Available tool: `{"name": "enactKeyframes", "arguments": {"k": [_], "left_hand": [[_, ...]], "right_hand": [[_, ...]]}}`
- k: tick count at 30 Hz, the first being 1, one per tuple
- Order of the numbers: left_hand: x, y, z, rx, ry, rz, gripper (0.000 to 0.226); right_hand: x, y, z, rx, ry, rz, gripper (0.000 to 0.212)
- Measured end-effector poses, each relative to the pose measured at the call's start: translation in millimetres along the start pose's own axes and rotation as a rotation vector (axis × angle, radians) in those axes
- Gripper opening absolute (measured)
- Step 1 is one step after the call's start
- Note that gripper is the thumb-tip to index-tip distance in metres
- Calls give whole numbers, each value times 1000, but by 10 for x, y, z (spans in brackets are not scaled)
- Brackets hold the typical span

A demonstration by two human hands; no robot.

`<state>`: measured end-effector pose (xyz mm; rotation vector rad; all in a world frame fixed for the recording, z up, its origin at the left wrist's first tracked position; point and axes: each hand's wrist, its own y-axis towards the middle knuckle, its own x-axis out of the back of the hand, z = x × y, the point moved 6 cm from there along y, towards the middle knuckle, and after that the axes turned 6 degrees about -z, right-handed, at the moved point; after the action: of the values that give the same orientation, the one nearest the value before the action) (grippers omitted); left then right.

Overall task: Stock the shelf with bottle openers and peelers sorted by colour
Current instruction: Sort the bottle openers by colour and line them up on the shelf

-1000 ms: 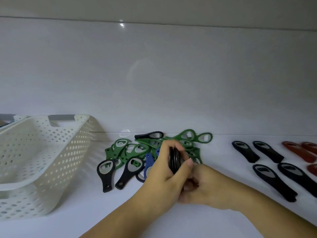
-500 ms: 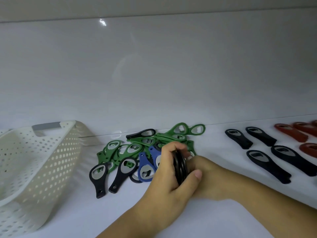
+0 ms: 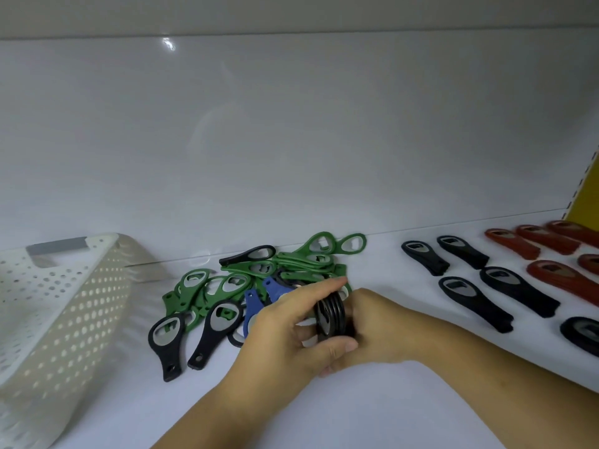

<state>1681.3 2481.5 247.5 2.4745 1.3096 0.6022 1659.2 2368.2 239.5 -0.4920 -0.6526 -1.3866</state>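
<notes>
While tipped sideways, white basket (image 3: 74,306), interior bare

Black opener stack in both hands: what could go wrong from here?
1. The black opener stack is pinched edge-on between the left hand and right hand; a loose grip could let it fan out and drop.
2. It sits right over the mixed pile, so dropped pieces may need re-sorting.
3. The right forearm lies near the laid-out black openers and might knock them askew.

Green openers (image 3: 227,283), black openers (image 3: 496,303), red openers (image 3: 560,278), perforated cream basket (image 3: 64,306).
</notes>
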Motion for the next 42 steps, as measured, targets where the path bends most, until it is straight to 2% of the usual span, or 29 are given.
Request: {"name": "enactKeyframes", "arguments": {"k": [4,5,7,9,12,17,21,24,26,28,31,34,37,42], "left_hand": [[-6,11,-22,2,-33,-4,64],[4,20,-39,6,-70,-19,61],[52,39,-63,18,-147,-76,53],[93,42,-72,40,-185,-114,54],[87,29,-118,60,-202,-74,55],[13,7,-236,65,-315,-26,38],[-79,-46,-283,131,-471,-46,41],[-168,-110,-297,167,-540,-38,42],[-218,-144,-311,155,-521,-22,42],[-260,-176,-330,143,-513,-7,44],[-316,-203,-292,183,-525,24,49],[-409,-219,-142,297,-465,137,70],[-446,-228,-13,383,-436,205,50],[-541,-267,50,330,-314,327,24]], "right_hand": [[-31,14,-44,-65,-4,-23,42],[-14,11,-53,-101,33,-21,40],[26,-12,-30,-139,116,-3,20],[52,-28,21,-147,140,1,31],[38,-89,82,-170,107,-11,33],[97,-387,141,-179,159,-56,18],[134,-616,153,-205,335,-87,29],[133,-745,180,-245,340,-114,31],[141,-823,191,-306,289,-149,19],[159,-892,193,-357,233,-195,27],[190,-1012,234,-397,173,-276,23],[324,-1229,156,-483,57,-312,38],[621,-1580,-46,-659,-149,-324,55],[1063,-2016,-403,-846,-530,-221,55]]}}
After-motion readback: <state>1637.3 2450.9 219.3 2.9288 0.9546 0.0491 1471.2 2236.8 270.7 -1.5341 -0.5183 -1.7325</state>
